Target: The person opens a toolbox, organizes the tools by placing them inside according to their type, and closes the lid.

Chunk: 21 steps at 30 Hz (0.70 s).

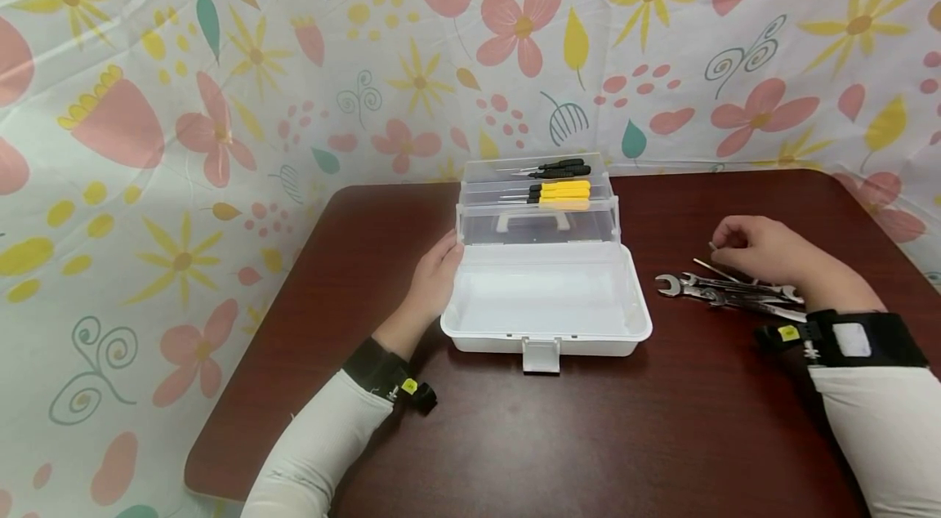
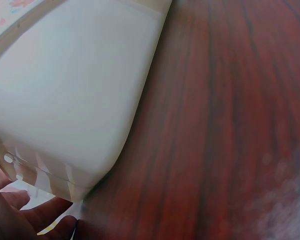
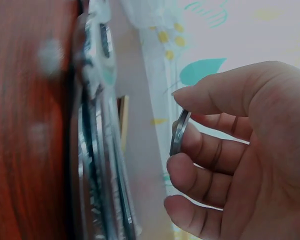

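Observation:
A toolbox (image 1: pixel 546 346) with a white base and a raised clear lid stands on the table. My left hand (image 1: pixel 435 277) rests against its back left side by the hinge, fingers extended. In the left wrist view, those fingers (image 2: pixel 45 212) show beyond the box corner. My right hand (image 1: pixel 768 252) is over the table to the right, pinching a small flat metal piece (image 3: pixel 180 132) between thumb and fingers; its full shape is hidden. Close to this hand lies a pile of silver wrenches (image 1: pixel 724 292), with a thin pale stick (image 1: pixel 715 269) beside them.
Yellow-handled screwdrivers (image 1: pixel 562 193) and black-handled tools (image 1: pixel 562 168) sit in the clear upper trays. A white latch (image 1: pixel 541 356) hangs at the toolbox front. Behind the dark wooden table (image 1: pixel 478 444) hangs a flowered cloth (image 1: pixel 294 93).

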{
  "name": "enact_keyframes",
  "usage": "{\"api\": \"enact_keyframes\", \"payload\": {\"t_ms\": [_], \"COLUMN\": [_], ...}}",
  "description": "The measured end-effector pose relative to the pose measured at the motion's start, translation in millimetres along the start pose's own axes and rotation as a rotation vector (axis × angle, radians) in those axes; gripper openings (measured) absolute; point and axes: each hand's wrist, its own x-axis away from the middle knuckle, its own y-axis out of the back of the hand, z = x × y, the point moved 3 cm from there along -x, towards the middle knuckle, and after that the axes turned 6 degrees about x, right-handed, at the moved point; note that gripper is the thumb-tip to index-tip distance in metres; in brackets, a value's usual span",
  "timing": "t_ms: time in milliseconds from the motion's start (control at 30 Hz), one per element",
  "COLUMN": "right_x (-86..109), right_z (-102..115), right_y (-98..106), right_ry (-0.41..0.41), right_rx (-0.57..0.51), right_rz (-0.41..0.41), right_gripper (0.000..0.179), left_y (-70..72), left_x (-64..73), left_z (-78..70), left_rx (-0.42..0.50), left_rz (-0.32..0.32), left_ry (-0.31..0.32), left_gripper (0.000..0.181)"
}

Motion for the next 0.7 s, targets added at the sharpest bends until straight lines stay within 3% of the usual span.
{"api": "enact_keyframes", "payload": {"t_ms": [267,700], "right_x": [5.3,14.0], "right_z": [17.5,49.6], "right_y": [11.1,30.0], "right_ry": [-0.004,0.059], "right_rx": [-0.061,-0.029], "right_rz": [-0.060,-0.175], "right_gripper": [0.013,0.010], "left_y": [-0.1,-0.3], "left_x": [0.0,0.3], "left_z": [-0.6,-1.9], "left_rx": [0.010,0.024], "left_rz": [0.003,0.003], "left_ry": [-0.017,-0.029], "left_gripper": [0.053,0.053]}}
